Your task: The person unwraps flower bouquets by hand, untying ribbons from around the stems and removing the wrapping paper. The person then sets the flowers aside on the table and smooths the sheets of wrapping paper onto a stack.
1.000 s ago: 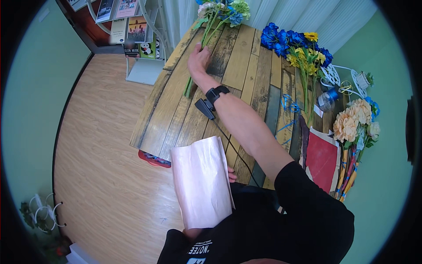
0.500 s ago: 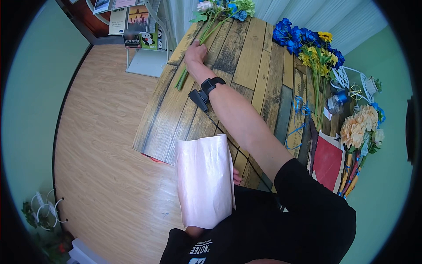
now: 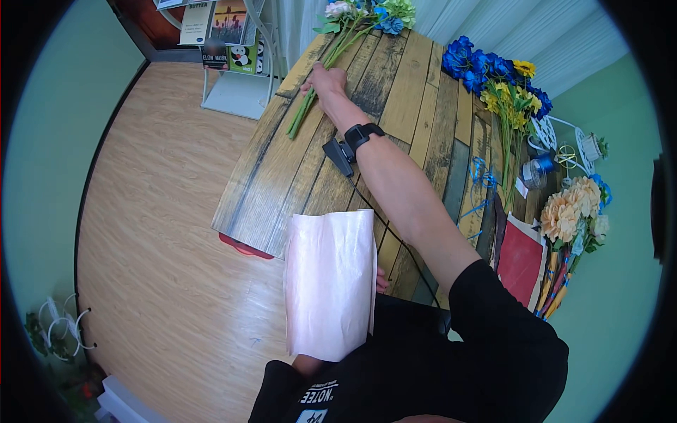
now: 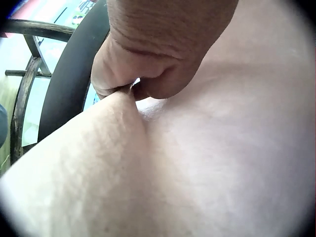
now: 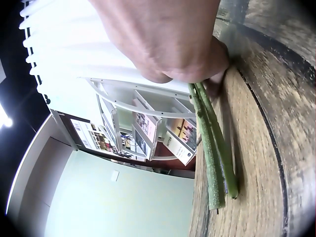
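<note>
At the far left of the table, my right hand (image 3: 329, 81) grips the green stems (image 3: 302, 118) of a bunch of artificial flowers (image 3: 391, 21). Its pink, blue and pale green heads point toward the curtain. The cut stem ends (image 5: 215, 192) jut out below the hand in the right wrist view, close over the wood. My left hand (image 4: 153, 54) pinches an edge of a pale pink sheet of wrapping paper (image 3: 330, 282), which hangs in front of my body. In the head view the sheet hides most of that hand; only some fingers (image 3: 381, 280) show beside it.
Blue and yellow flowers (image 3: 504, 77) lie at the table's back right, near blue ribbon (image 3: 483, 173) and a clear jar (image 3: 534, 175). Peach flowers (image 3: 568, 208) and a red sheet (image 3: 520, 261) are nearer. A magazine rack (image 3: 240, 95) stands beyond the left edge. A cable (image 3: 395, 233) trails from my right wrist.
The flower stems have swung to a more slanted lie, their cut ends shifting toward the table's left edge. My right hand has turned on the stems. The pink paper stays in my left hand.
</note>
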The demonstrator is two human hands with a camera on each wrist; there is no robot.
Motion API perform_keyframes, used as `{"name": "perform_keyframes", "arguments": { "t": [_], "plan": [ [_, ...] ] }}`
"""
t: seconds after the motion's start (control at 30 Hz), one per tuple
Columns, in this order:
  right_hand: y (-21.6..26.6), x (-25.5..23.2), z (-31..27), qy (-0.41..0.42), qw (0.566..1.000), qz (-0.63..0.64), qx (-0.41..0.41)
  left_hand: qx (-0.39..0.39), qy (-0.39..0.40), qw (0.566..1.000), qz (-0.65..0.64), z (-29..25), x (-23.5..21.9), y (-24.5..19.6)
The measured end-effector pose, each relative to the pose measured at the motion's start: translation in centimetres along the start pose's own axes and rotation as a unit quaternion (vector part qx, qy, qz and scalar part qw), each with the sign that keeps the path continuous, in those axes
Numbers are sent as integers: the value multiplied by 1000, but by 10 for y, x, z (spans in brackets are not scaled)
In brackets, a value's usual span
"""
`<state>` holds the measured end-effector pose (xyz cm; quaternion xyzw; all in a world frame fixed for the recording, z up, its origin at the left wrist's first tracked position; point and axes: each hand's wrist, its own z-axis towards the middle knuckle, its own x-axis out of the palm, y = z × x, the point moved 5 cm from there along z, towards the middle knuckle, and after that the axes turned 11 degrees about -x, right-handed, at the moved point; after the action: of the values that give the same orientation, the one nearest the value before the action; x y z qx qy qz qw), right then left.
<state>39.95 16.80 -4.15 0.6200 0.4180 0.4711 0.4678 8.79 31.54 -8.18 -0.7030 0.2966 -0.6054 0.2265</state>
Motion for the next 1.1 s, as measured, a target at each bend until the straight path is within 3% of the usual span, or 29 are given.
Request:
{"name": "perform_keyframes", "arguments": {
  "t": [0.1, 0.5, 0.83, 1.03, 1.1],
  "plan": [
    [-2, -1, 2, 36, 998, -45, 4, 3, -9, 1000, -4, -6, -3, -1],
    [10, 3, -8, 105, 993, 11, 61, 2, -14, 1000, 0, -8, 7, -6],
    [3, -14, 7, 103, 994, -5, 23, -8, -34, 999, 5, -33, 15, -4],
    [58, -74, -27, 82, 976, -202, -8, -62, -64, 996, 10, -73, 15, 19],
    [85, -94, -54, 191, 955, -223, -48, -86, -53, 995, 15, -71, 23, 27]
  ]
}}
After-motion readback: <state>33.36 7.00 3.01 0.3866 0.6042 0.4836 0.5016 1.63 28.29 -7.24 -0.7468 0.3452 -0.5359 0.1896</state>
